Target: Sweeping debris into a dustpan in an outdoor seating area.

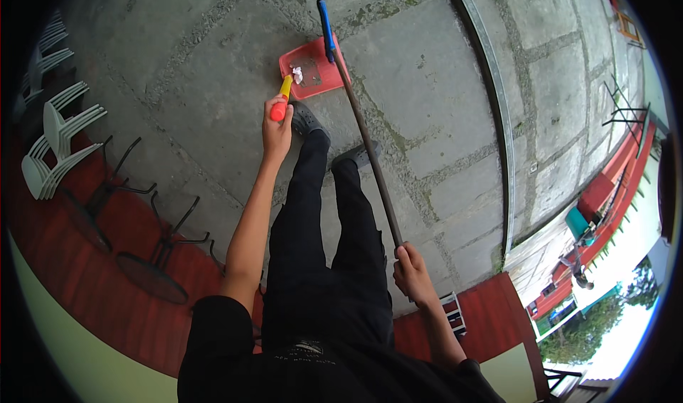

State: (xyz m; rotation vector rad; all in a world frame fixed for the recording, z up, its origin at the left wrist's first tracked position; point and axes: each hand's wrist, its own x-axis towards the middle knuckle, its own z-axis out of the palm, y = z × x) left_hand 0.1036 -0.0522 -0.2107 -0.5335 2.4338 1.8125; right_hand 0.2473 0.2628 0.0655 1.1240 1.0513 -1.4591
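My left hand (277, 128) is closed around the red and yellow handle (286, 89) of a red plastic dustpan (325, 86). The pan rests on the paved ground, with a crumpled whitish scrap (297, 75) and some dark debris in it. In my right hand (413, 275) is the end of a long dark pole (368, 141). At the pole's far end a narrow blue head (324, 21) lies across the pan's far right edge. Whether the head touches the pan, I cannot tell.
Stacked white plastic chairs (61, 131) and upturned dark round tables (152, 276) stand at the left, by a red-painted strip (122, 317). A metal channel or rail (493, 93) curves along the right. My feet in grey clogs (358, 156) are just behind the pan. A person (579, 275) is far off right.
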